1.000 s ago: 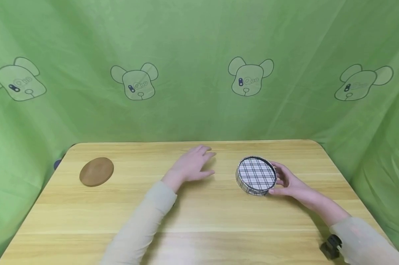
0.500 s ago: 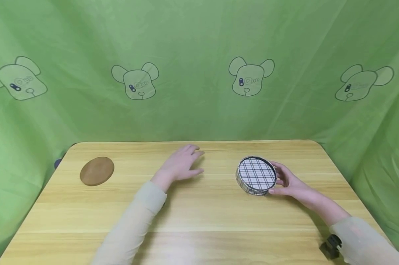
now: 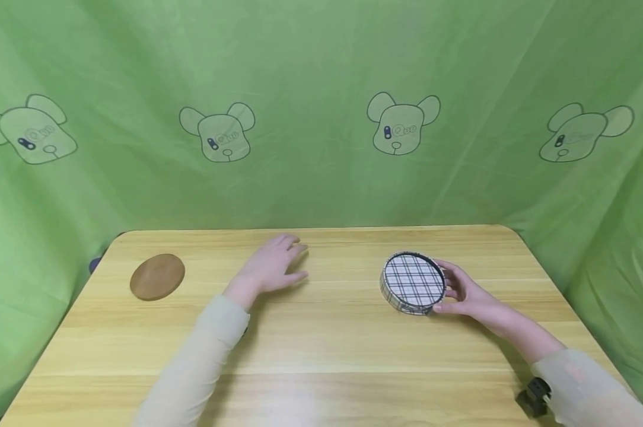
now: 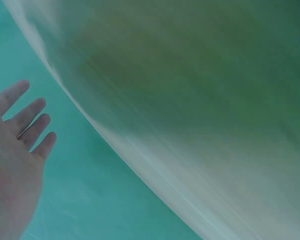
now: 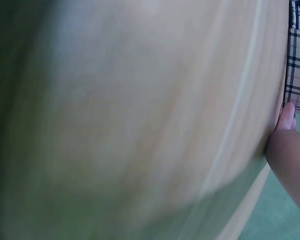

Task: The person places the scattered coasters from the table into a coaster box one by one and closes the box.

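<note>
A round, shallow plaid box (image 3: 414, 281), white with dark lines and a dark raised rim, is on the right part of the table. My right hand (image 3: 473, 299) grips its right side, thumb at the near edge and fingers curled along the far side. In the right wrist view, the thumb (image 5: 286, 117) lies against the plaid wall (image 5: 299, 70). My left hand (image 3: 268, 265) is over the table's middle-left, palm down and holding nothing. Its fingers (image 4: 32, 122) are spread in the left wrist view. A flat brown disc (image 3: 157, 277) lies to its left.
The wooden table (image 3: 321, 344) has rounded far corners. Behind it and at both sides hangs a green curtain (image 3: 311, 190) with printed bear heads. A black device (image 3: 535, 397) is at the right sleeve, and a small purple object (image 3: 94, 264) shows beyond the left table edge.
My left hand has moved left across the table, away from the plaid box and nearer the brown disc. The right hand and the box have stayed in place.
</note>
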### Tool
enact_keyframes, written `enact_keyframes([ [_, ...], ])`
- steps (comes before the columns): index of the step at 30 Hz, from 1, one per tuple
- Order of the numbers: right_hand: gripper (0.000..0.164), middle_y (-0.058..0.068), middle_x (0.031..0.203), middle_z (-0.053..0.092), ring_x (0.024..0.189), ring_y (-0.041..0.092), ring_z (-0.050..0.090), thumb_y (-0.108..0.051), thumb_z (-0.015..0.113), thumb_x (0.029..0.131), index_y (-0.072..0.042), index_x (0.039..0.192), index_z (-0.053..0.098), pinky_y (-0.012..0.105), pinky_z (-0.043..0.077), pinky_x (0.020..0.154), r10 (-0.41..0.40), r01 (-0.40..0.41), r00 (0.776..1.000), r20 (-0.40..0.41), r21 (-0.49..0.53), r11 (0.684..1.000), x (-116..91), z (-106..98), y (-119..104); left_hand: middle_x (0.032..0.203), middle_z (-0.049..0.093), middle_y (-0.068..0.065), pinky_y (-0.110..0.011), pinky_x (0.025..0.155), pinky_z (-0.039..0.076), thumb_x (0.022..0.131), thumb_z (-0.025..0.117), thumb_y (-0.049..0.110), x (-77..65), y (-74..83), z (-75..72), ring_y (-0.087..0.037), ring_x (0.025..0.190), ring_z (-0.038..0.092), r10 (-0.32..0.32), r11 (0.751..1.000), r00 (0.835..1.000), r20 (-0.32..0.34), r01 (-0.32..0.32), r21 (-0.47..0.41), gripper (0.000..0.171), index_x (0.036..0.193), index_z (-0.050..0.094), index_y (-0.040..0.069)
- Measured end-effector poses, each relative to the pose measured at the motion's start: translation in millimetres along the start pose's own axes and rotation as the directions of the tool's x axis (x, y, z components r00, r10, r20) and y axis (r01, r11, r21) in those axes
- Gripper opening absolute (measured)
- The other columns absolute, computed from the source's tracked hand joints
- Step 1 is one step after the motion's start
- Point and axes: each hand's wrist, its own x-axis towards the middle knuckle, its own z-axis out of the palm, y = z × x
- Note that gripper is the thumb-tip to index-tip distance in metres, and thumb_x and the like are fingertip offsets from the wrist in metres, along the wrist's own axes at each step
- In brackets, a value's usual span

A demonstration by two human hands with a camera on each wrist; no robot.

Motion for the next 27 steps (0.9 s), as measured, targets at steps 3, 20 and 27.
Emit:
enact_keyframes([
  [3, 0.100, 0.036, 0.155, 0.033, 0.114, -0.007, 0.059, -0.002, 0.078, 0.092, 0.002, 0.166, 0.010, 0.014, 0.054, 0.096, -0.004, 0.004, 1.000, 0.000, -0.002, 1.000, 0.4, 0.0, 0.2, 0.165, 0.044, -0.021, -0.055, 0.134, 0.027, 0.102, 0.063, 0.051, -5.9, -6.9, -1.5, -0.041, 0.157, 0.037, -0.014, 1.000, 1.000, -0.002, 0.014, -0.004, 0.072, 0.158, 0.048, 0.008],
  [20, 0.101, 0.034, 0.155, 0.034, 0.114, -0.006, 0.059, -0.003, 0.078, 0.091, 0.002, 0.166, 0.011, 0.014, 0.054, 0.096, 0.006, -0.006, 1.000, -0.004, -0.007, 1.000, 0.1, 0.3, 0.7, 0.162, 0.047, -0.024, -0.061, 0.131, 0.031, 0.101, 0.064, 0.048, -51.4, -52.2, -4.6, -0.046, 0.153, 0.040, -0.040, 0.998, 0.998, -0.050, 0.042, 0.041, 0.071, 0.156, 0.051, 0.005],
  [27, 0.101, 0.033, 0.156, 0.034, 0.114, -0.006, 0.059, -0.005, 0.079, 0.091, 0.002, 0.166, 0.011, 0.014, 0.054, 0.097, 0.008, -0.008, 1.000, -0.003, -0.006, 1.000, 0.4, 0.2, 0.7, 0.162, 0.046, -0.025, -0.062, 0.130, 0.031, 0.102, 0.064, 0.047, -70.8, -66.4, -5.0, -0.047, 0.154, 0.039, -0.067, 0.997, 0.994, -0.083, 0.071, 0.045, 0.069, 0.155, 0.052, 0.006],
])
